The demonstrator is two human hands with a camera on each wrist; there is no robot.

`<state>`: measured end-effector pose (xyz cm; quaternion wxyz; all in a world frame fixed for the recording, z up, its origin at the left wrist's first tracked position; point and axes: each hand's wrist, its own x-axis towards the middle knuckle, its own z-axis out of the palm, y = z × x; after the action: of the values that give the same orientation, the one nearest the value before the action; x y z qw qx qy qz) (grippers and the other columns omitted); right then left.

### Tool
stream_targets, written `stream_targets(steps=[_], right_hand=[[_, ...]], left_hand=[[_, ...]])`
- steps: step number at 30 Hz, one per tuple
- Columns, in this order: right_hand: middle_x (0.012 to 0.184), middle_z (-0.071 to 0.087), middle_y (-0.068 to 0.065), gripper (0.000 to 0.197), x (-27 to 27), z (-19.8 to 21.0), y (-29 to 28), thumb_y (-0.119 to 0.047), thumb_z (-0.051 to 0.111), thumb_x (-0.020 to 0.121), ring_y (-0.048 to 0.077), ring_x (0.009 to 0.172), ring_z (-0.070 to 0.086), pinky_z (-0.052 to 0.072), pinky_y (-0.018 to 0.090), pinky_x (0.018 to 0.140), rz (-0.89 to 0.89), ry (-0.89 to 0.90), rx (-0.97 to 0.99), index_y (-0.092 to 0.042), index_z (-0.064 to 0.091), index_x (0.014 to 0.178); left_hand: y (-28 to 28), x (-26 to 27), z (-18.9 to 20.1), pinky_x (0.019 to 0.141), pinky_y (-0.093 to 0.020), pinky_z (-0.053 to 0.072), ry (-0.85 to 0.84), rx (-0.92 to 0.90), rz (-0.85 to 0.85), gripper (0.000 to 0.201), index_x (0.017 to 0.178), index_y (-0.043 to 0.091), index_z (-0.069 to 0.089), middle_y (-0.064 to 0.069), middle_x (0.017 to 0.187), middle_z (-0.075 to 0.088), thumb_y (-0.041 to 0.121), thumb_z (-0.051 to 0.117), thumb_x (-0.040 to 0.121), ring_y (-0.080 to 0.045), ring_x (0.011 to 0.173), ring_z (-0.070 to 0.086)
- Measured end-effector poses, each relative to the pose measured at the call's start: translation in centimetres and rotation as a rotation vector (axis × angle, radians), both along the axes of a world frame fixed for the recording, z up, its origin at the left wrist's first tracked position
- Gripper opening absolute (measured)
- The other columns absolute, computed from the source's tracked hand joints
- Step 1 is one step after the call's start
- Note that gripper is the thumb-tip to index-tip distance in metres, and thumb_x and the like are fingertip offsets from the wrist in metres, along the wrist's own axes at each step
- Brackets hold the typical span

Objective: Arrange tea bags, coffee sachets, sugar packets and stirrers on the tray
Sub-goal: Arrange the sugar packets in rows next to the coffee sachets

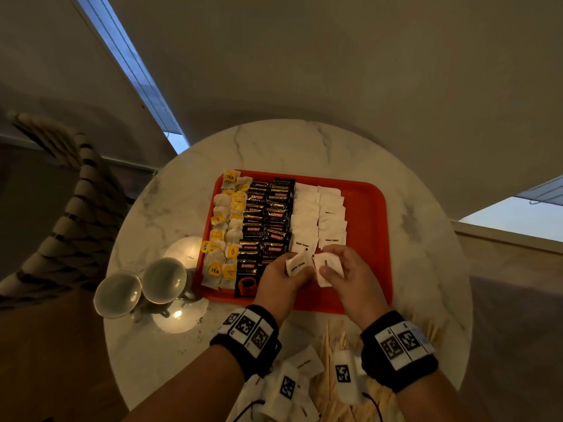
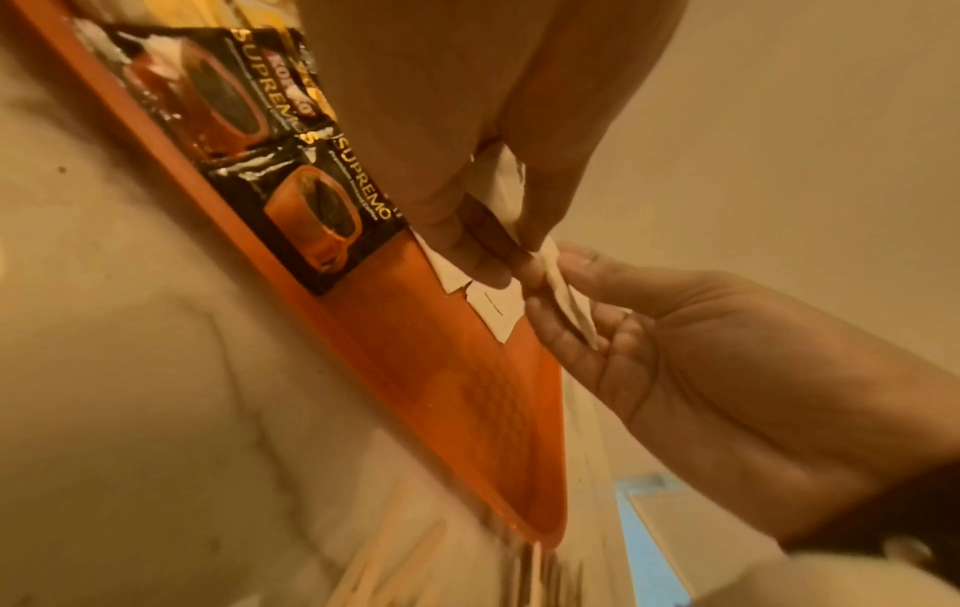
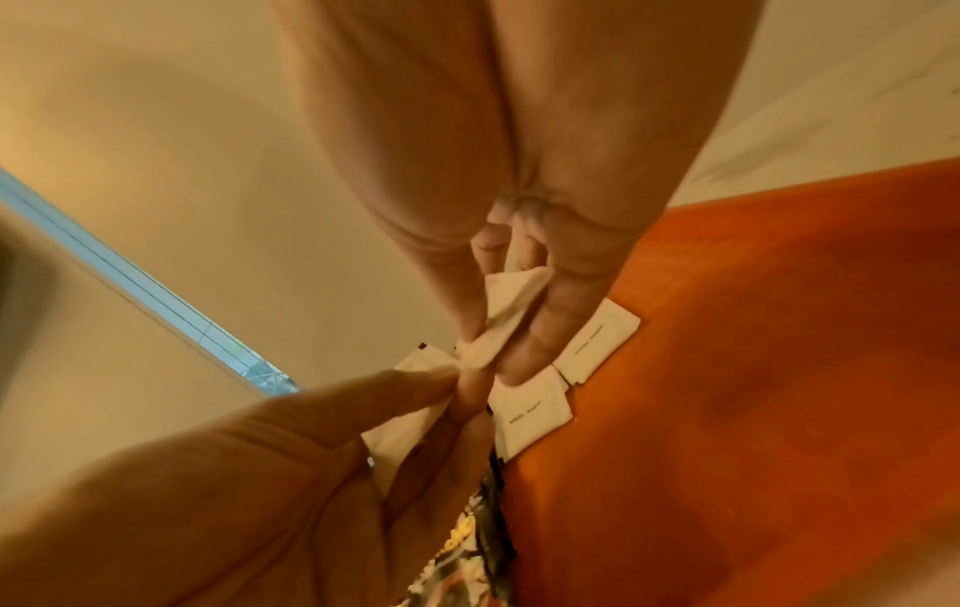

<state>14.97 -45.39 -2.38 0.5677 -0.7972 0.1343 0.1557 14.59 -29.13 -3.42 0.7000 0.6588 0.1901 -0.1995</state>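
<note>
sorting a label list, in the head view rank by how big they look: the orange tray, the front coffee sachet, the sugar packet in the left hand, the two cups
1. orange tray
2. two cups, alike
3. front coffee sachet
4. sugar packet, partly hidden by the left hand

Dim warm light; glare spots on worktop (image 1: 179, 315) by cups (image 1: 140, 287); head view edges warped; wrist views blurred.

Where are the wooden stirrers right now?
In the head view the wooden stirrers lie loose on the marble table, off the orange tray, near its front edge, between the two wrists beside spare sugar packets.
</note>
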Motion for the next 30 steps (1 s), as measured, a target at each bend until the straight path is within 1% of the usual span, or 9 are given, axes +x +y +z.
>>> stream_targets(steps=[3,5,8,13,17,21,24,27,30], right_hand=[[0.117,0.063,-0.013,0.037,0.7,0.0,-1.1,-0.016,0.067,0.095,0.003,0.100,0.060,0.044,0.010,0.075,-0.065,0.001,-0.134,-0.034,0.055,0.125],[0.115,0.062,-0.007,0.027,1.8,-0.3,-2.0,-0.017,0.064,0.098,0.008,0.095,0.059,0.041,0.015,0.071,-0.047,0.007,-0.301,-0.028,0.058,0.122],[0.115,0.059,-0.004,0.022,3.7,-1.6,-2.7,-0.015,0.059,0.100,0.015,0.104,0.057,0.040,0.024,0.084,0.020,-0.012,-0.418,-0.025,0.066,0.119],[0.104,0.066,-0.007,0.017,5.8,-2.7,-2.8,-0.015,0.067,0.095,0.008,0.085,0.059,0.044,0.024,0.072,0.023,-0.035,-0.426,-0.028,0.062,0.105],[0.106,0.062,-0.002,0.020,6.3,-3.5,-2.6,-0.015,0.073,0.090,0.013,0.088,0.059,0.046,0.026,0.075,0.041,-0.083,-0.499,-0.023,0.062,0.105],[0.112,0.056,0.000,0.026,6.2,-3.4,-2.8,-0.020,0.077,0.087,0.013,0.090,0.059,0.053,0.030,0.079,-0.035,-0.125,-0.488,-0.019,0.063,0.109],[0.109,0.059,-0.004,0.020,5.2,-1.8,-2.5,-0.032,0.069,0.093,0.008,0.091,0.060,0.049,0.020,0.076,-0.051,-0.204,-0.470,-0.021,0.065,0.108],[0.103,0.065,-0.016,0.019,3.5,0.5,-1.0,-0.037,0.068,0.094,-0.001,0.094,0.061,0.046,0.013,0.076,0.141,-0.149,-0.260,-0.030,0.068,0.112],[0.100,0.068,-0.013,0.030,1.9,1.1,0.2,-0.031,0.071,0.093,-0.001,0.093,0.063,0.052,0.017,0.082,0.374,-0.047,-0.192,-0.034,0.067,0.122]], left_hand=[[-0.2,0.0,-0.1,0.091,-0.037,0.058,0.001,0.080,-0.008,0.022,0.116,0.018,0.061,-0.005,0.107,0.072,0.020,0.069,0.095,-0.018,0.097,0.071],[0.0,0.1,-0.2,0.096,-0.038,0.055,0.033,0.148,-0.007,0.020,0.119,0.024,0.058,0.002,0.113,0.066,0.022,0.062,0.099,-0.016,0.105,0.065],[0.5,0.2,-0.2,0.097,-0.044,0.056,0.115,0.073,0.035,0.020,0.115,0.029,0.062,-0.001,0.118,0.067,0.018,0.055,0.100,-0.020,0.106,0.067],[1.5,0.2,-0.2,0.082,-0.029,0.061,0.089,-0.028,0.081,0.028,0.123,0.018,0.060,-0.004,0.113,0.073,0.011,0.066,0.097,-0.018,0.098,0.073],[1.8,0.2,-0.3,0.077,-0.025,0.059,0.088,-0.059,0.119,0.024,0.116,0.012,0.061,-0.005,0.106,0.077,0.010,0.069,0.094,-0.022,0.100,0.073],[1.9,0.1,-0.4,0.078,-0.023,0.059,0.075,-0.059,0.111,0.019,0.116,0.012,0.063,-0.004,0.106,0.077,0.013,0.065,0.098,-0.015,0.096,0.074],[1.7,0.1,-0.5,0.081,-0.026,0.060,0.088,-0.051,0.131,0.018,0.117,0.011,0.065,-0.007,0.108,0.076,0.017,0.060,0.101,-0.017,0.097,0.072],[1.8,0.2,-0.7,0.086,-0.032,0.060,-0.002,0.108,-0.007,0.016,0.113,0.023,0.071,0.002,0.107,0.075,0.024,0.059,0.101,-0.015,0.101,0.071],[1.5,0.4,-0.5,0.083,-0.027,0.057,-0.107,0.249,-0.140,0.015,0.111,0.033,0.070,0.008,0.099,0.073,0.030,0.067,0.097,-0.009,0.096,0.069]])
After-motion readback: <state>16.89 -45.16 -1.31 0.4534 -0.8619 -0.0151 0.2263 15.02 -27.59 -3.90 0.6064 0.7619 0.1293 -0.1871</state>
